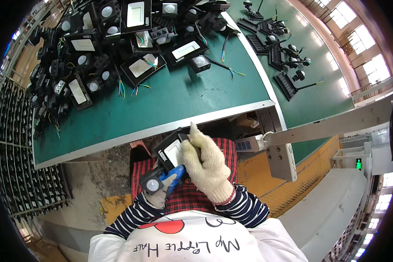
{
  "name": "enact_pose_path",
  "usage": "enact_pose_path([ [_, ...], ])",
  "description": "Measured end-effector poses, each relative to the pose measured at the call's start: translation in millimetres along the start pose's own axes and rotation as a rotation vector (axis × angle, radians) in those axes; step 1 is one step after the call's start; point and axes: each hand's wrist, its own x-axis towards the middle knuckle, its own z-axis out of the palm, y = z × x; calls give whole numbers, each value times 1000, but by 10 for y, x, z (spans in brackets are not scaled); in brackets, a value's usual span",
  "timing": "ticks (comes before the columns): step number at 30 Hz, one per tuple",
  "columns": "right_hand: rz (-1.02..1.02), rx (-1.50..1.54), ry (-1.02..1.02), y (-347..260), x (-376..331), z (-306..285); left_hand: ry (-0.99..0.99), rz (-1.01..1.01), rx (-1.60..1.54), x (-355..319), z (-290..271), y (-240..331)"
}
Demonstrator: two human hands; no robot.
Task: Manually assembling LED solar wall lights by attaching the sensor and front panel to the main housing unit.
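Observation:
Above my lap, just in front of the table edge, is a small black floodlight (172,150) with a pale panel and a round-domed motion sensor (153,185) on its near side. My left hand (163,187), in a grey and blue glove, is closed around it by the sensor end. My right hand (208,168), in a cream knitted glove, lies against the floodlight's right side with its fingers bent together. A pale pointed tip (193,127) sticks up from those fingers; whether it is glove or a held thing cannot be made out.
A heap of similar sensor floodlights (139,67) with loose wire ends covers the far left of the green table (174,109). More black lamps (286,85) lie on a second green surface at right. A metal beam (327,120) with a box end juts in from the right. Racks (26,148) stand left.

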Motion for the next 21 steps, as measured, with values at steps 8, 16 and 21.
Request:
enact_pose_path([
  [8,195,3,-49,298,271,-83,-351,127,561,295,-760,-363],
  [16,-100,-330,-400,204,629,-459,-277,129,404,411,-582,163],
  [21,-168,-414,-467,207,686,-488,-235,81,595,392,-565,289],
])
